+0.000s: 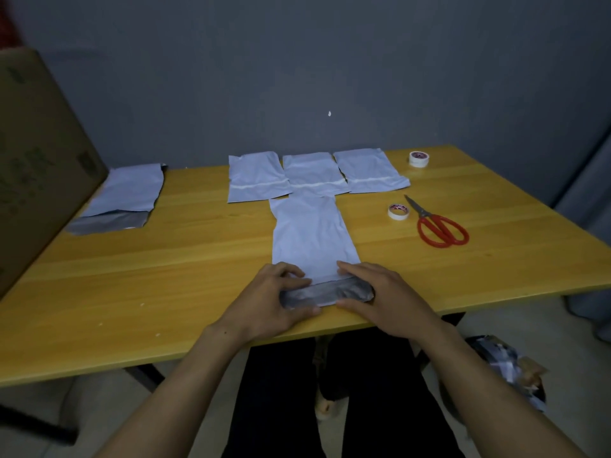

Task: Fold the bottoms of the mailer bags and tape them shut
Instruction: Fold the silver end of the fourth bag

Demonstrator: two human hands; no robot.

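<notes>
Fingertips [299, 272] of the left hand [271, 302] and right hand [380, 292] are pinched on the dark folded flap [330, 290] of a mailer bag [310, 236] at the near table [165, 276] edge. Three taped bags [317, 175] are laid in a row behind, the bag's far end overlapped. Right — two tape rolls [398, 211], scissors [439, 228]. Left — a bag stack [122, 198] beside a cardboard box [36, 153].

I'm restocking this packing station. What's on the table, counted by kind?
Taped bags: 3
Bag being folded: 1
Bag pile: 1
Tape rolls: 2
Scissors: 1
Box: 1
Total: 9
</notes>
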